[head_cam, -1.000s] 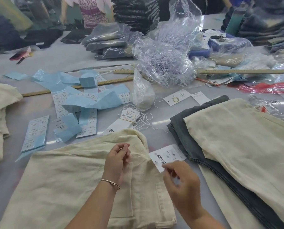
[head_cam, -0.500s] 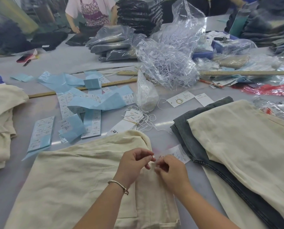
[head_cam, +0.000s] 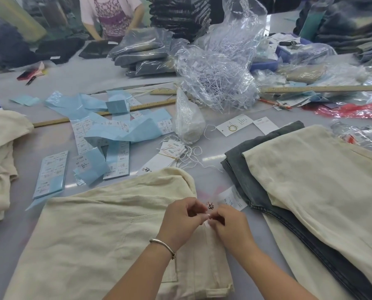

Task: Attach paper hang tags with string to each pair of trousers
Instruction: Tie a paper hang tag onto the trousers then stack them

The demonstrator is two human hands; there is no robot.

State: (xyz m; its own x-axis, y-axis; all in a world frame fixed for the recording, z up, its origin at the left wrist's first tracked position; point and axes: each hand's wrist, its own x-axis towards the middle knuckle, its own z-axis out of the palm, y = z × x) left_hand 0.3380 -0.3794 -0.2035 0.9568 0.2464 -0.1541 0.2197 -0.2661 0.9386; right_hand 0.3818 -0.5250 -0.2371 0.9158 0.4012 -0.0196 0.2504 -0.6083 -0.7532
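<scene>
Both hands met over the cream trousers (head_cam: 98,230) lying on the desk (head_cam: 18,241): left hand (head_cam: 180,220) and right hand (head_cam: 228,224) had fingertips curled, pinching something fine, likely string, too thin to make out. The tag (head_cam: 229,197) lay just beyond the fingers. Right sat stacked trousers (head_cam: 310,180); farther off, loose tags (head_cam: 170,149) and blue label strips (head_cam: 115,135).

Left hand (head_cam: 181,221) and right hand (head_cam: 229,225) close together, fingertips nearly meeting, fingers curled, pinching.
</scene>
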